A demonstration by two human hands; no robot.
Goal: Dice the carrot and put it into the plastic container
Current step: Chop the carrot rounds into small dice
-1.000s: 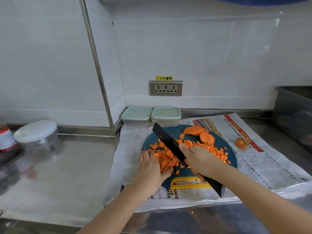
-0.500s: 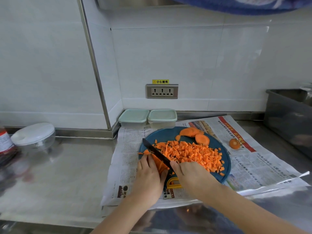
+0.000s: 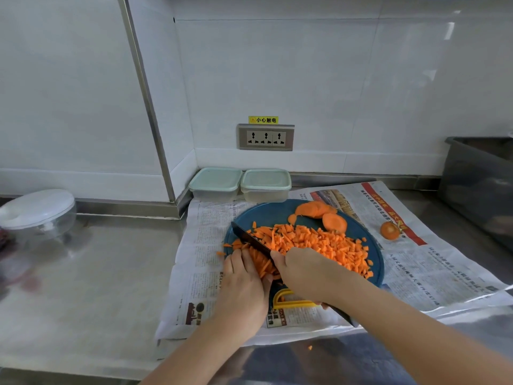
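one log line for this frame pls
step: dicing | right hand: grips knife | left hand: holds carrot strips | dice: piled on board | containers: lids on

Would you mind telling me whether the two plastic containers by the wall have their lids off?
No, the mint-lidded container and the clear-lidded container both sit closed, lids on, behind the cutting board.
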